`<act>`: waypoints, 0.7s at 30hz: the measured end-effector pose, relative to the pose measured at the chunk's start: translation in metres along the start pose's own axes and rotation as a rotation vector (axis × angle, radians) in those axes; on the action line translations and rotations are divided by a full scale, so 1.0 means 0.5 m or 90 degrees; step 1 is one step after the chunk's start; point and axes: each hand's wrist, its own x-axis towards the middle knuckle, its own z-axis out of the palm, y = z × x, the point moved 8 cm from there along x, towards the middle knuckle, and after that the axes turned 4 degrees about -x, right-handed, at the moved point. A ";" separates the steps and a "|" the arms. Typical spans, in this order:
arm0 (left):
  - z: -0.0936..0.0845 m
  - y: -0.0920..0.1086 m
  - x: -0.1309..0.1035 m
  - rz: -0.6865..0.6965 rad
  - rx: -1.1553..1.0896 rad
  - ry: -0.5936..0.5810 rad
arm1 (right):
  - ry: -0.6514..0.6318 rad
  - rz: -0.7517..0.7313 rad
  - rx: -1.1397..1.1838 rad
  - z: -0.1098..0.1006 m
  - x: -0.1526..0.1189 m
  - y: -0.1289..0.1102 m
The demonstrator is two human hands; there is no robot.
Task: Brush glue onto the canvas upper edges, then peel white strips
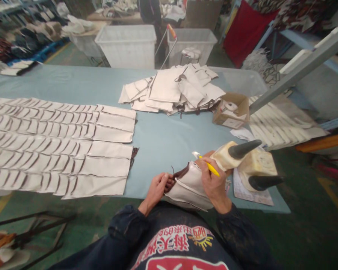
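A cream fabric piece (191, 185) with dark brown edging lies at the table's front edge, partly hanging over it. My left hand (160, 187) is closed on its brown edge at the left corner. Above its right side, my right hand (214, 182) grips a yellow-handled brush (213, 168) with a white end, which points toward the piece's far edge. My right palm covers part of the fabric. Just right of this hand stand two cream blocks, a nearer one (257, 167) and another (224, 155), each with a black tapered horn-like part.
Rows of overlapping cream pieces (107, 161) cover the table's left. A loose heap of similar pieces (165, 86) lies at the back, beside a cardboard box (232, 110) holding a roll. A grey metal post (298, 71) slants across the right. White bins (126, 45) stand beyond the table.
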 end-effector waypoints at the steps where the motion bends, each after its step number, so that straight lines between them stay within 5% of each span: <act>1: -0.002 -0.009 0.002 -0.020 -0.012 -0.006 | 0.002 -0.006 0.001 -0.005 -0.002 0.001; 6: -0.010 -0.025 -0.008 -0.030 -0.003 0.003 | 0.017 0.030 -0.003 -0.020 -0.011 0.020; 12: -0.076 0.032 -0.050 0.110 0.116 0.209 | 0.061 0.088 0.012 -0.035 -0.012 0.049; 16: -0.004 0.080 -0.060 0.237 0.273 0.048 | 0.061 0.106 0.038 -0.028 -0.016 0.058; 21: 0.042 0.067 -0.067 0.292 0.432 0.034 | 0.077 0.119 0.026 -0.023 -0.010 0.064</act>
